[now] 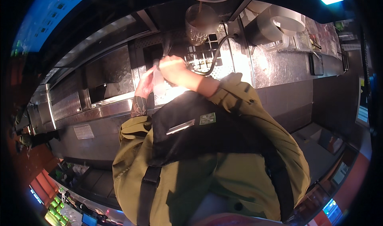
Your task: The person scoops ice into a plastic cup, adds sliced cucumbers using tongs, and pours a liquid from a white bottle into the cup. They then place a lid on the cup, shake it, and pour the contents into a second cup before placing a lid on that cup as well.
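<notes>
A translucent container [159,84], pale and overexposed, is upright in front of my apron. My left hand [145,84] grips its left side. Over by the container's top, my right hand [173,68] is curled, with its fingers turned away from me. A small dark part [156,62] shows between the hands at the container's top; whether my right hand holds it is hidden. Thin blurred streaks rise just beyond my right knuckles. Farther back, a patterned clear glass [198,31] holds a brownish content under a machine.
A black hose [216,54] curves over the black grid mat [209,51] right of my hands. Stacked cups [263,25] and lidded clear tubs [302,39] line the counter at right. An ice-filled steel well [115,67] lies left. A phone-like black object [316,64] rests near the right counter edge.
</notes>
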`<state>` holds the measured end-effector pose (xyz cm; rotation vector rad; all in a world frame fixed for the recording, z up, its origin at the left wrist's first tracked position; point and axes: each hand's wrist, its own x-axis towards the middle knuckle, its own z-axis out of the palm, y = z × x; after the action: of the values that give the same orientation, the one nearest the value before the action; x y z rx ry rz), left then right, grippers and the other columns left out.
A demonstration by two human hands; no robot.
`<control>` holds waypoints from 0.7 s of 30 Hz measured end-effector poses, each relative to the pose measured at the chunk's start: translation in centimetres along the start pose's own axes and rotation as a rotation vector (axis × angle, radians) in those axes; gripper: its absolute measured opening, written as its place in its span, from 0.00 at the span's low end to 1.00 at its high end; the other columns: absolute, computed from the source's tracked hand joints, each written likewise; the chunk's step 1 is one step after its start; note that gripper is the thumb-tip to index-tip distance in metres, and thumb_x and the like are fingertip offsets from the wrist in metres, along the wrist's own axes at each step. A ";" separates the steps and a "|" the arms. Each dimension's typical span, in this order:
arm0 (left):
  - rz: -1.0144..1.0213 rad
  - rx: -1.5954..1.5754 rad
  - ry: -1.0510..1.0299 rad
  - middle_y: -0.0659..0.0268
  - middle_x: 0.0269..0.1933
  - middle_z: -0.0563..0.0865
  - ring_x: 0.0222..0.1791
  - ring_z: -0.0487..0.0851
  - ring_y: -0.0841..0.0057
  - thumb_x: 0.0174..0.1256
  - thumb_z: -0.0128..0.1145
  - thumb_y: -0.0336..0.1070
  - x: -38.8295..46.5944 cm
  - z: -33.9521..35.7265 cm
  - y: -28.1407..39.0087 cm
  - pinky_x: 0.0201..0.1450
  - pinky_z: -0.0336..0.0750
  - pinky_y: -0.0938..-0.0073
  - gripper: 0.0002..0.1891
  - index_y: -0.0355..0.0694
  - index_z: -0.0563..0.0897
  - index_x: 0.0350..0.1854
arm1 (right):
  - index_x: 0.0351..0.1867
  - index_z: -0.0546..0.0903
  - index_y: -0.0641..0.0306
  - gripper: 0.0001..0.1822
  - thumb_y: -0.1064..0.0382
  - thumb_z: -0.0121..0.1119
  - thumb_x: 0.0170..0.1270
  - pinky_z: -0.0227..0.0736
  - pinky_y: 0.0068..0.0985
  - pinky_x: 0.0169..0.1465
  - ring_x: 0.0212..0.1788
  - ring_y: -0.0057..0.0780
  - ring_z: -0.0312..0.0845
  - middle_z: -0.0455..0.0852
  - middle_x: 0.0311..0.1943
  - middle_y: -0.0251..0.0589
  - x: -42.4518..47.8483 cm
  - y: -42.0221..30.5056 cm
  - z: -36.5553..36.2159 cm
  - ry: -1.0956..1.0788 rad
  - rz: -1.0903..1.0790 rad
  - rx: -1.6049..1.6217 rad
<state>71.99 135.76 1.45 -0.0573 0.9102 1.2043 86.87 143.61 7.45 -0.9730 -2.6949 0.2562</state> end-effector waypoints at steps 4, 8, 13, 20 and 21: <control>0.007 -0.020 -0.034 0.56 0.44 0.86 0.38 0.86 0.70 0.69 0.54 0.39 -1.3 -1.2 0.9 0.40 0.83 0.73 0.15 0.30 0.79 0.47 | 0.28 0.85 0.63 0.08 0.62 0.61 0.52 0.79 0.33 0.29 0.29 0.37 0.85 0.86 0.26 0.44 4.3 1.2 -0.3 -0.509 0.116 0.203; -0.074 -0.072 -0.046 0.51 0.47 0.85 0.41 0.86 0.64 0.69 0.53 0.37 -0.2 -1.7 0.8 0.43 0.84 0.68 0.16 0.28 0.77 0.49 | 0.29 0.85 0.60 0.04 0.64 0.64 0.53 0.75 0.32 0.24 0.24 0.35 0.81 0.83 0.24 0.44 0.7 9.0 1.0 0.374 -0.714 0.880; -0.167 -0.051 -0.263 0.48 0.45 0.84 0.44 0.85 0.56 0.68 0.50 0.37 3.5 -7.3 2.0 0.47 0.85 0.59 0.16 0.28 0.75 0.49 | 0.31 0.84 0.62 0.04 0.66 0.63 0.54 0.74 0.31 0.25 0.25 0.35 0.80 0.81 0.24 0.43 3.9 5.8 -1.9 -0.170 -0.055 0.665; -0.160 0.012 0.288 0.55 0.37 0.84 0.34 0.84 0.65 0.70 0.47 0.42 7.6 -2.5 0.8 0.39 0.83 0.65 0.17 0.31 0.77 0.46 | 0.39 0.87 0.64 0.13 0.61 0.57 0.57 0.81 0.35 0.41 0.43 0.36 0.86 0.88 0.37 0.44 1.2 -3.5 0.1 -0.672 0.097 0.155; -0.162 0.035 0.269 0.56 0.37 0.84 0.34 0.84 0.65 0.70 0.47 0.42 7.6 -2.3 0.6 0.38 0.83 0.65 0.17 0.31 0.77 0.46 | 0.37 0.86 0.64 0.12 0.62 0.57 0.56 0.81 0.35 0.41 0.43 0.37 0.85 0.88 0.37 0.45 0.7 -3.4 0.7 -0.675 0.076 0.170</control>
<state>70.70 140.79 -4.60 -0.2655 1.1384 1.0442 84.10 141.48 7.78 -1.0833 -3.1398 0.9667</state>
